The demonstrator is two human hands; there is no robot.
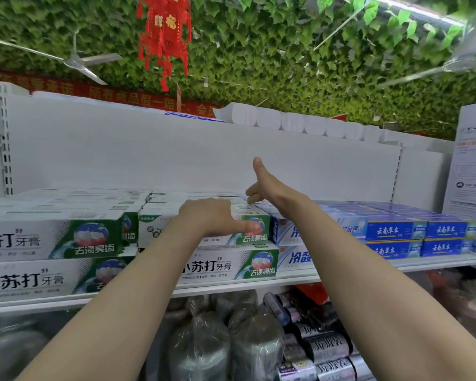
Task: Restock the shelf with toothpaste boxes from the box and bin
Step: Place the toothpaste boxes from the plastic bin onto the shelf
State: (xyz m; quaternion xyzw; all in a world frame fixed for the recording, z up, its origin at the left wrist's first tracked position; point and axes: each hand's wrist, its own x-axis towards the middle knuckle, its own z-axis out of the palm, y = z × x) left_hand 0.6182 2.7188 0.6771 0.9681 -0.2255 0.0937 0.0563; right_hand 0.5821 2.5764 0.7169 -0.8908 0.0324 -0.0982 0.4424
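Green-and-white toothpaste boxes [52, 237] stand stacked on the white shelf [286, 280]. My left hand [206, 215] lies over the top box of the middle stack [160, 229], with the thumb along its front face and the fingers hidden over its top. My right hand [261, 185] hovers at the far right end of that same stack, thumb pointing up. Its curled fingers touch the tops of the boxes behind and hold nothing. The supply box and bin are out of view.
Blue toothpaste boxes [396, 231] fill the shelf to the right. Above the stacks is the bare white back panel [149, 155]. Rolls of bin bags [324, 345] sit on the lower shelf. A white sign [470, 160] stands at the far right.
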